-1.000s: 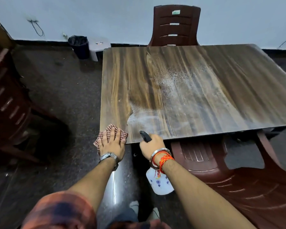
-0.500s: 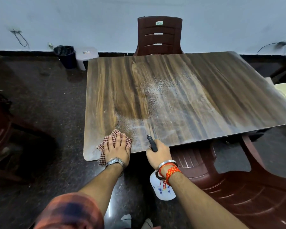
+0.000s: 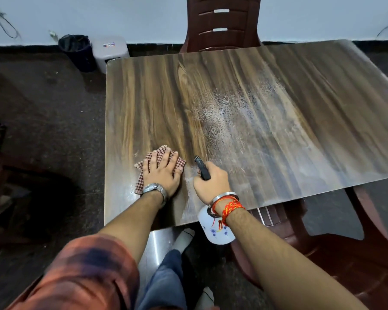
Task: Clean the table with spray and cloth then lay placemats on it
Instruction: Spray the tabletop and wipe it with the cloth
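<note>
A wood-grain table [image 3: 289, 90] fills the middle of the head view, with a patch of fine spray droplets [image 3: 224, 113] across its centre. My left hand [image 3: 162, 172] presses flat with straight fingers on a red-and-white checked cloth [image 3: 148, 158] near the table's front left corner. My right hand [image 3: 212, 183] grips the neck of a white spray bottle [image 3: 217, 231] with a black nozzle [image 3: 201, 166] pointing over the table. The bottle's body hangs below my wrist at the table's front edge.
A dark red plastic chair [image 3: 222, 23] stands at the table's far side, another [image 3: 345, 253] at the front right. A black bin [image 3: 76, 51] and a grey stool [image 3: 109, 50] sit by the wall at the back left. Dark floor lies to the left.
My left hand has slid the cloth from the table's front edge further onto the top. My right hand with the spray bottle has moved forward over the table as well.
</note>
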`<state>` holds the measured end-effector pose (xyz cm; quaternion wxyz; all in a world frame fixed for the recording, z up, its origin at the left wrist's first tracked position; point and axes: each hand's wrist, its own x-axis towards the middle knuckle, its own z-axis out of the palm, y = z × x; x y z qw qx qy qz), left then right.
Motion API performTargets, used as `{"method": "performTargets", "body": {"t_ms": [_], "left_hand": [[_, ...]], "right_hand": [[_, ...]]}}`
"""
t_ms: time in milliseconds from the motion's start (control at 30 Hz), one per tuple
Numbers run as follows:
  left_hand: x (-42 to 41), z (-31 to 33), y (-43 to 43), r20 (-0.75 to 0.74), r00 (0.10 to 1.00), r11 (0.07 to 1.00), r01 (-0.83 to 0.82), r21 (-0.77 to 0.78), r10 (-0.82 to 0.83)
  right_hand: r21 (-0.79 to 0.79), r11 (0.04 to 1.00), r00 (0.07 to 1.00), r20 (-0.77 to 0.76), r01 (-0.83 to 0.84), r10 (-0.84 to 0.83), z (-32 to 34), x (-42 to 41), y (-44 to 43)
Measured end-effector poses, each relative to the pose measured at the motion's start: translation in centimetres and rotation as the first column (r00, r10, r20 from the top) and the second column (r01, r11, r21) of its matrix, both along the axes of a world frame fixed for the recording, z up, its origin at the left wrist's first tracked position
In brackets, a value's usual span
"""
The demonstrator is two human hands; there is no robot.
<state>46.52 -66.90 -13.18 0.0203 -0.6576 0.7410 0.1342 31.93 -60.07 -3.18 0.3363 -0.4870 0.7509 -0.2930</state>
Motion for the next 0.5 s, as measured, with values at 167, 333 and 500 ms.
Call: {"method": "performTargets", "body": {"t_ms": [167, 333, 500], "left_hand": [[-1.8, -0.1, -7.8, -0.013, 1.0, 0.999, -0.025, -0.02, 0.025], [-5.6, 0.2, -14.9, -0.035, 0.999, 0.999, 0.024, -0.035, -0.025], [-9.4, 0.3, -19.4, -0.029, 0.996, 0.995, 0.087, -0.046, -0.088]], "right_hand": [[0.039, 0.995, 0.996, 0.002, 0.088, -0.088, -0.3, -1.3, -6.0], [0.07, 0.982, 0.984, -0.027, 0.175, -0.173, 0.5, -4.1, -11.7], [0.172, 0.915, 0.931, -0.059, 0.365, -0.36, 0.5, -8.5, -15.0]]}}
